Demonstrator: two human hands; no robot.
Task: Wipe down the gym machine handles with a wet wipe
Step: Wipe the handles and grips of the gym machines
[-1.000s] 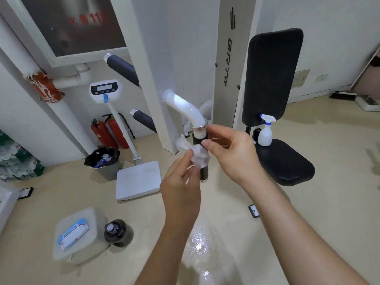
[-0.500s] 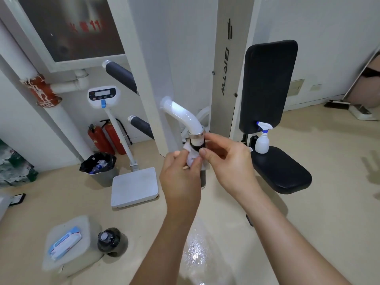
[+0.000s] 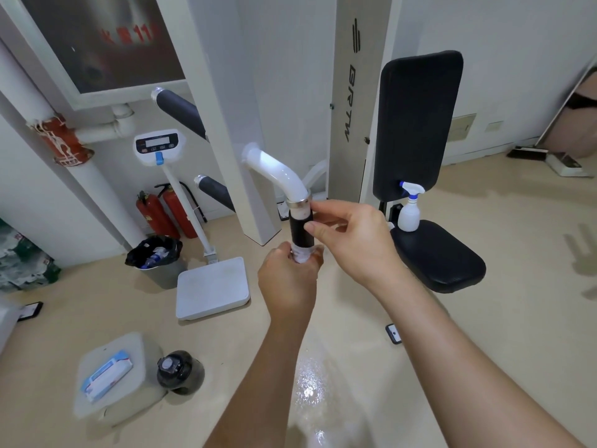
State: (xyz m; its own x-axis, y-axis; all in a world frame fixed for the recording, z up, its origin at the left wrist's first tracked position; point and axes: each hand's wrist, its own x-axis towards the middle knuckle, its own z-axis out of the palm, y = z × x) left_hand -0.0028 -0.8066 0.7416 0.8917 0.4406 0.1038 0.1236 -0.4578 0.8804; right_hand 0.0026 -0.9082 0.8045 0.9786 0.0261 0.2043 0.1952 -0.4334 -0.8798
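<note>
A short black handle [image 3: 300, 229] hangs from a bent white tube [image 3: 277, 171] of the gym machine, at the centre of the head view. My left hand [image 3: 287, 279] grips a white wet wipe [image 3: 302, 255] wrapped round the handle's lower end. My right hand [image 3: 352, 244] is beside the handle's upper part, thumb and index fingertips touching its right side just below the metal ring. Two more black handles [image 3: 179, 109] [image 3: 214, 190] stick out from the frame to the left.
A spray bottle [image 3: 408, 211] stands on the black seat [image 3: 439, 257] to the right. A scale [image 3: 211, 286], bin [image 3: 158, 257] and fire extinguishers [image 3: 155, 215] stand at left. A wipes pack [image 3: 106, 375] lies on a white container [image 3: 129, 347] beside a dark bottle [image 3: 179, 371].
My left hand has slid the wipe down from the handle's upper half to its lower end. My right hand let go of the wipe and stays near the top.
</note>
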